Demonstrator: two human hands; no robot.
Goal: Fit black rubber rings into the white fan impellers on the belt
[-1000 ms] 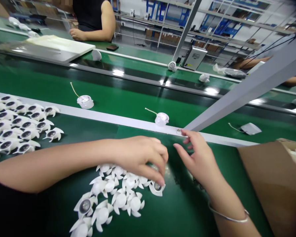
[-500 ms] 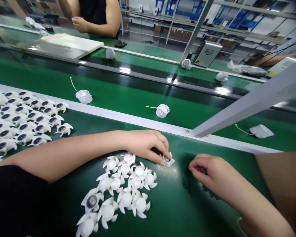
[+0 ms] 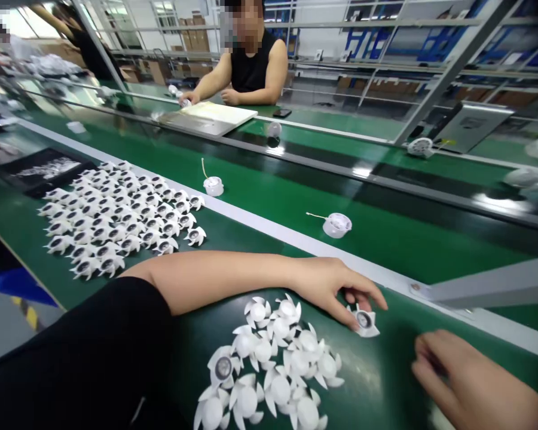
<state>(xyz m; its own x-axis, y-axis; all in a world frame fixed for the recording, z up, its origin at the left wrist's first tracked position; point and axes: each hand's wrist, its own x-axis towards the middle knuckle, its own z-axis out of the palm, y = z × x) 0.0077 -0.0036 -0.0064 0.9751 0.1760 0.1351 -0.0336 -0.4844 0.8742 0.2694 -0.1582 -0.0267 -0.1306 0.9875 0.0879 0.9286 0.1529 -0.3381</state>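
Note:
My left hand (image 3: 336, 286) has its thumb and a curled finger at a small white fan impeller (image 3: 365, 322), which lies hub side up with its round centre showing. The index finger is lifted and stretched past it. To the right, my right hand (image 3: 470, 370) is closed, its fingertips pressed together; whatever they hold is hidden. Below my left forearm lies a cluster of white fan impellers (image 3: 280, 385), mostly dome up. One impeller in that cluster (image 3: 223, 367) shows its dark centre.
Many impellers (image 3: 130, 209) with dark centres stand in rows at left. White round housings with wires, one nearby (image 3: 337, 225), sit on the green conveyor (image 3: 269, 209). A metal post (image 3: 497, 283) rises at right. A person (image 3: 255, 71) sits across the line.
My view has swung left, so things shift rightward and the left rows show more fully. The left index finger has lifted off the impeller's centre. The right hand stays closed.

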